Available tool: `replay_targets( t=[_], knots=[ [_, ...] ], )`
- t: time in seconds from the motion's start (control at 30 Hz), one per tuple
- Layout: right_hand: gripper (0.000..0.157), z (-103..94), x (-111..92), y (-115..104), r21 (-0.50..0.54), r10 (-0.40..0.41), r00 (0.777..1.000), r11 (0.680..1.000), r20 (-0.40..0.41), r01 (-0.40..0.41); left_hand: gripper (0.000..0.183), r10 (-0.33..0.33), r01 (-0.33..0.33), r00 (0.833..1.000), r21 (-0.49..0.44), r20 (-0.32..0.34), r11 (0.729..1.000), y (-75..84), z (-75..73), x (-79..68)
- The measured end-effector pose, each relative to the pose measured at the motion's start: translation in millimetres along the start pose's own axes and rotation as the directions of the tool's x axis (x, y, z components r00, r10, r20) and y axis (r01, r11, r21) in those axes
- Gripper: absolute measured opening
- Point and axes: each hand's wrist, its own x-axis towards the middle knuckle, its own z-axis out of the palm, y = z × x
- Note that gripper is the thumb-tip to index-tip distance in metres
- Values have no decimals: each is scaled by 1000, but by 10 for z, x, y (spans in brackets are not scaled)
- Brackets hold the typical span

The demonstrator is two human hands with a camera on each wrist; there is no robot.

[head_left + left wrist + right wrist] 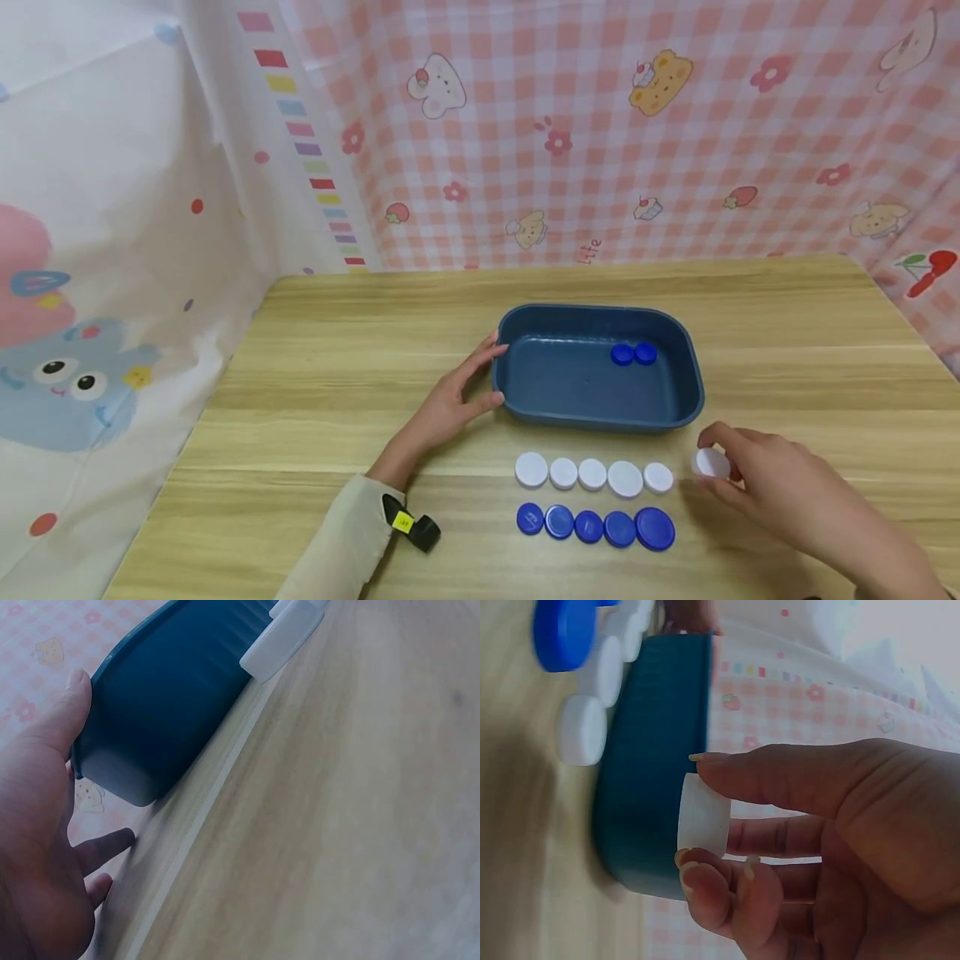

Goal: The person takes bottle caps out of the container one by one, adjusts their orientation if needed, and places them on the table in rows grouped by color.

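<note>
In the head view, a dark blue plastic basin (592,421) has two blue bottle caps (633,354) inside, toward its right back. My left hand (453,404) rests at the basin's left end, thumb and fingertips spread along the rim. The left wrist view shows the thumb (71,712) against the basin wall and other fingers stretched out straight. Off the basin's front right corner, my right hand (783,479) pinches a white bottle cap (705,814) between thumb and fingers. In front of the basin lie a row of white caps (592,474) and a row of blue caps (588,527).
The wooden table (337,350) backs onto a pink checked cloth (525,167) with cartoon prints. A white printed cloth (150,250) hangs on the left. A black strap with a yellow tag (402,522) is on the left sleeve.
</note>
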Motion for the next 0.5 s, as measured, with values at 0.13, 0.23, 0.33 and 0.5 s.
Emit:
replay_targets(
  t=[0.13, 0.23, 0.33, 0.5],
  knots=[
    [29, 88, 18, 31, 10, -3, 999, 1000, 41, 2, 59, 2, -2, 1000, 0, 1, 1000, 7, -7, -7],
    [27, 144, 43, 64, 14, -19, 998, 1000, 61, 18, 59, 3, -3, 1000, 1, 2, 1000, 10, -7, -6],
    [26, 196, 69, 97, 20, -44, 998, 999, 53, 43, 58, 5, -5, 1000, 2, 0, 1000, 10, -4, -4],
    [27, 274, 105, 131, 30, -82, 995, 996, 57, 80, 59, 16, -16, 1000, -5, -5, 1000, 1, -3, 0]
  ],
)
